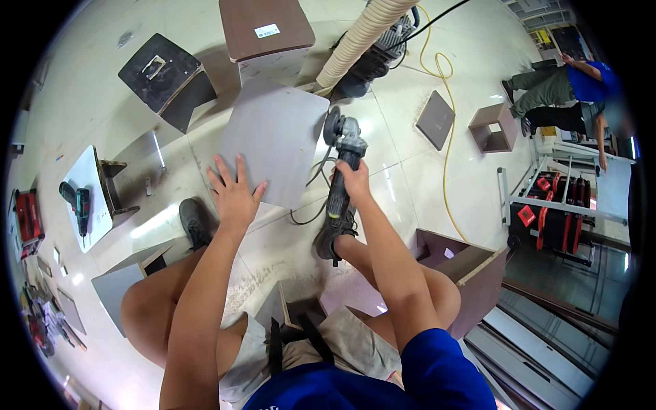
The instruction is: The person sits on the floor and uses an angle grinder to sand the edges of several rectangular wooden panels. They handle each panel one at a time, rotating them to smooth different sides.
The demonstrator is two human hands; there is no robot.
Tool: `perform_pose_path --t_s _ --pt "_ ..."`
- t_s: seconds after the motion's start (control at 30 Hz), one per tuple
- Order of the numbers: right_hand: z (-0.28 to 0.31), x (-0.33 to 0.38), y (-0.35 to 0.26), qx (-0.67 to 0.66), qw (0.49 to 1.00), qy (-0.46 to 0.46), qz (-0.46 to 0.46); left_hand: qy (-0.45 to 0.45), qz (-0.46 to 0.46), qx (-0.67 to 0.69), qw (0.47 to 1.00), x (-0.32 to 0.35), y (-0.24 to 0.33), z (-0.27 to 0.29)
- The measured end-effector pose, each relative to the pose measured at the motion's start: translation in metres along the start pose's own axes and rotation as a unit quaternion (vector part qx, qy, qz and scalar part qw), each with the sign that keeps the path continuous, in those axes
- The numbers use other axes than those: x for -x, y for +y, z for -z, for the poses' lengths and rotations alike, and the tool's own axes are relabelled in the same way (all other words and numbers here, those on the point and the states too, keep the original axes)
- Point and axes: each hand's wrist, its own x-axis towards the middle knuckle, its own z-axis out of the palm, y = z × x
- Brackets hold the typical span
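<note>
A grey board [273, 143] with rounded corners, seemingly the top of a small stool or box, is in front of me. My left hand [234, 195] lies on its near left part with fingers spread. In my right hand [352, 181] is a black and silver angle grinder [347, 147], gripped around its body. The grinder's disc [333, 125] is at the board's right edge; whether it touches cannot be told. A dark cord [307, 220] loops from the grinder beside the board.
Beyond stand a brown-topped stool [266, 27], a black-topped stool [160, 72] and a ribbed hose [355, 44]. A yellow hose [447, 157] crosses the floor at right. A cordless drill [83, 212] lies on a white panel [92, 184] at left. Two people [581, 85] stand far right.
</note>
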Motion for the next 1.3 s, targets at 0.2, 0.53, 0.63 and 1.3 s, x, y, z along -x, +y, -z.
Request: perform_pose_path --t_s 0.2,0.53,0.63,1.3 --pt "0.002 -0.031 -0.027 0.038 0.999 -0.021 0.010 -0.004 -0.005 0.000 1.000 -0.005 0.006 0.003" --pt "-0.001 0.037 0.014 0.052 0.997 -0.032 -0.039 -0.005 -0.005 0.011 1.000 -0.004 0.001 0.004" --pt "0.007 0.072 0.038 0.046 0.998 -0.035 -0.033 0.009 -0.016 0.007 1.000 -0.003 0.002 -0.001" --pt "0.007 0.172 0.077 0.099 0.995 0.010 0.025 0.020 0.004 0.036 0.999 -0.005 0.001 -0.004"
